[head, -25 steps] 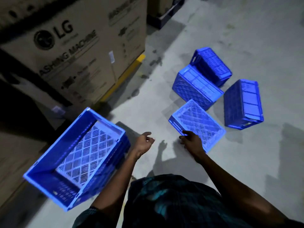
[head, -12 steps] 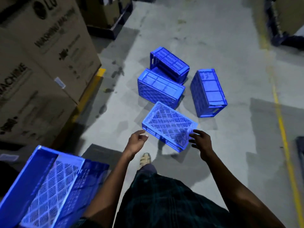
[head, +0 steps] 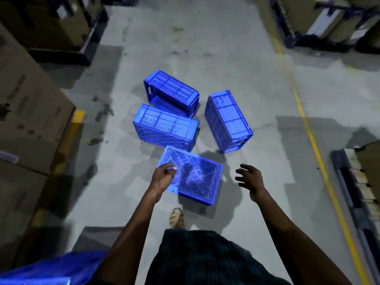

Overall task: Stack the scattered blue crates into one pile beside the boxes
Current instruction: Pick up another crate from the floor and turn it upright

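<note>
- Both hands reach over the nearest blue crate (head: 195, 177): left hand (head: 163, 178) has loosely curled fingers at its left edge, contact unclear; right hand (head: 249, 178) is spread, just beside it.
- Three more crates (head: 164, 126) lie tipped beyond.
- Cardboard boxes (head: 30, 112) stand left; their print is unreadable.
- Yellow floor line (head: 314, 145) runs right.

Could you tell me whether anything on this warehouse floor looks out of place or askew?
Yes. Four blue crates lie scattered at odd angles instead of stacked: the nearest crate is upside down, its lattice base facing up, and three others are tipped over. The left hand is over the nearest one; the right hand is beside it.
</note>
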